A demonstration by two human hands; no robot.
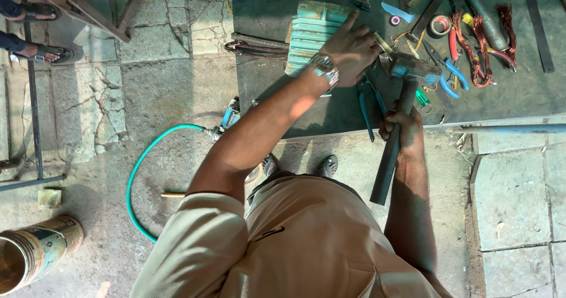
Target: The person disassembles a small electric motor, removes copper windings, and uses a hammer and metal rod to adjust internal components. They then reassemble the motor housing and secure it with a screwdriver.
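Note:
My left hand (351, 50), with a metal watch on the wrist, rests on the end of a pale green finned motor housing (309, 35) lying on a dark work surface (283, 103). My right hand (402, 134) grips the black handle of a hammer (390, 162). The hammer's steel head (411, 68) sits just right of my left hand, close to the motor's end. What lies under my left palm is hidden.
Blue-handled pliers (368, 104), more pliers (455, 77), copper wire coils (479, 47) and tape rolls (439, 25) litter the surface. A green hose (140, 177) curls over the cracked stone floor. A rusty tin can (35, 252) lies bottom left. Another person's sandalled feet (47, 53) are top left.

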